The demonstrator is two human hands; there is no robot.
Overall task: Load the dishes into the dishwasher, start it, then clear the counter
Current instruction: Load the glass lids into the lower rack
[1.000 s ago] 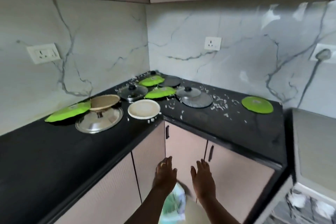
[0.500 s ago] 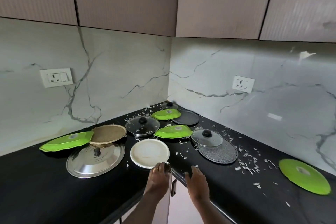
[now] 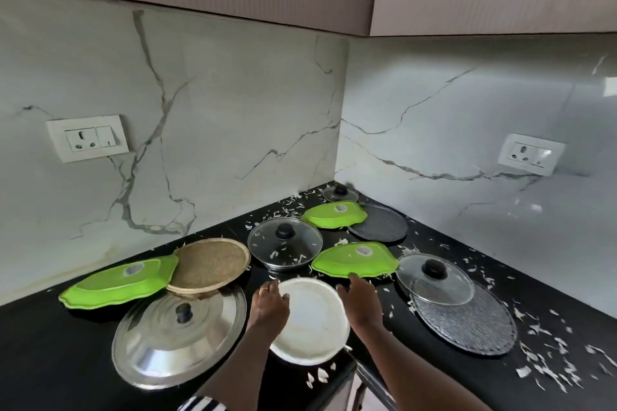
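While the left hand (image 3: 268,305) and right hand (image 3: 362,302) flank the white plate (image 3: 310,327), neither has closed on it.

Head view: the white plate lies flat on the counter (image 3: 50,360), directly between the hands and equally near both; being round, it has no long axis. Both hands are palm-down over opposite rims, fingers extended, gripping nothing; rim contact cannot be confirmed. A green plate (image 3: 355,259) lies just beyond the right hand.

white plate (image 3: 310,320), green trays (image 3: 355,260), black counter (image 3: 50,360), veined marble wall (image 3: 217,130).
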